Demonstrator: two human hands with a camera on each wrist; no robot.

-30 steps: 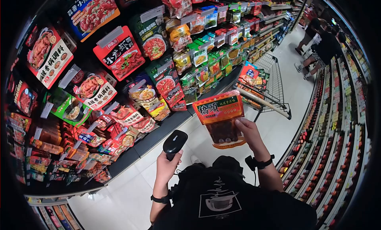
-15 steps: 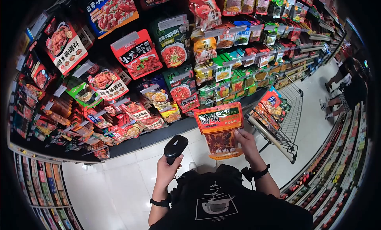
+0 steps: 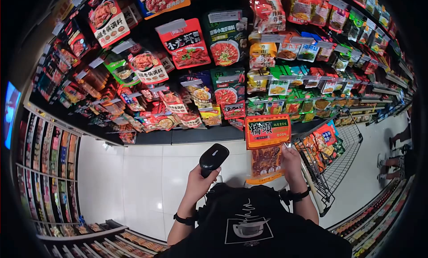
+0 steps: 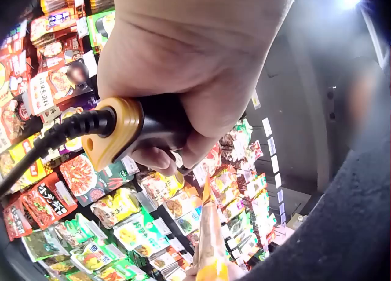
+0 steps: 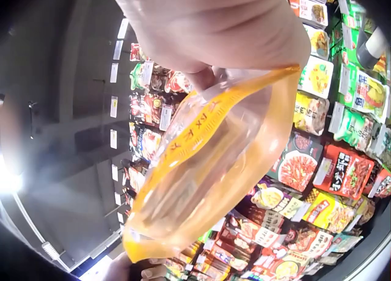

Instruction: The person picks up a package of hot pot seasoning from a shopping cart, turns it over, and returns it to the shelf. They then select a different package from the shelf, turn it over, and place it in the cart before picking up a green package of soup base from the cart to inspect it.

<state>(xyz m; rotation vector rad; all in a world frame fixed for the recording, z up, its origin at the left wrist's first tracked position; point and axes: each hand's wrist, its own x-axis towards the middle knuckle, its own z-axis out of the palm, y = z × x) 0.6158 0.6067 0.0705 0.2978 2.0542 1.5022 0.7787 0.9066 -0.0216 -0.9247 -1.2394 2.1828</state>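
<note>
In the head view, my left hand (image 3: 198, 182) grips a black handheld barcode scanner (image 3: 214, 156) by its handle. The yellow-and-black butt of the scanner (image 4: 116, 131), with its cord, shows in the left wrist view. My right hand (image 3: 292, 163) pinches the right edge of a red and orange food pouch (image 3: 267, 132), thumb over the front. The pouch hangs upright in front of my body, and dark brown contents show through its clear lower part. Seen from the right wrist, its yellow-edged bottom (image 5: 201, 153) faces the camera. The scanner is left of the pouch, apart from it.
Ahead stands a shelf wall hung with seasoning packets (image 3: 185, 44) and smaller green packets (image 3: 281, 86). A wire shopping cart (image 3: 345, 169) holding colourful packages (image 3: 327, 142) is close by my right arm. Other shelves (image 3: 49, 146) stand at left. People's legs (image 3: 392, 162) show at far right.
The head view has swung right, so the shelf, cart and hands sit differently in it. The pouch now hangs straighter, its front more evenly lit. Both hands keep their holds.
</note>
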